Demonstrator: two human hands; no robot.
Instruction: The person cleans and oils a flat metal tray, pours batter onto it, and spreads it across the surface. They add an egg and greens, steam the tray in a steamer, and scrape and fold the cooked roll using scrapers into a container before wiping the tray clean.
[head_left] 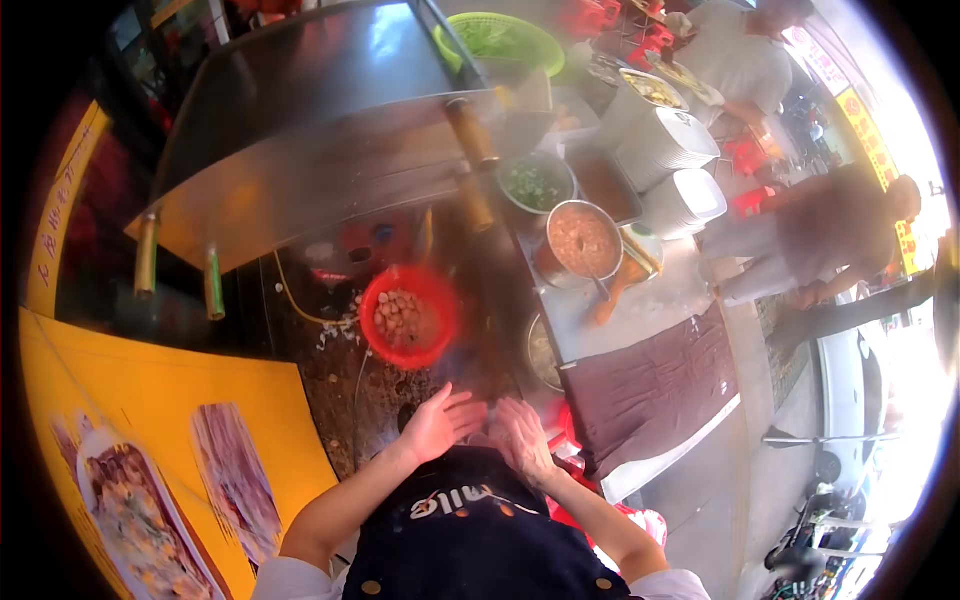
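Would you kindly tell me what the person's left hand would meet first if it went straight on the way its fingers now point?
Most likely the right hand, which lies close ahead of the left hand in this view; depth between them is unclear, so it might just pass by instead.

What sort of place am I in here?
Probably a street food stall: there's a metal pot of food, stacks of white containers on a counter, and a white car outdoors beyond.

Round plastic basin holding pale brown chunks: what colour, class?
The basin is bright red; the head view shows it best.
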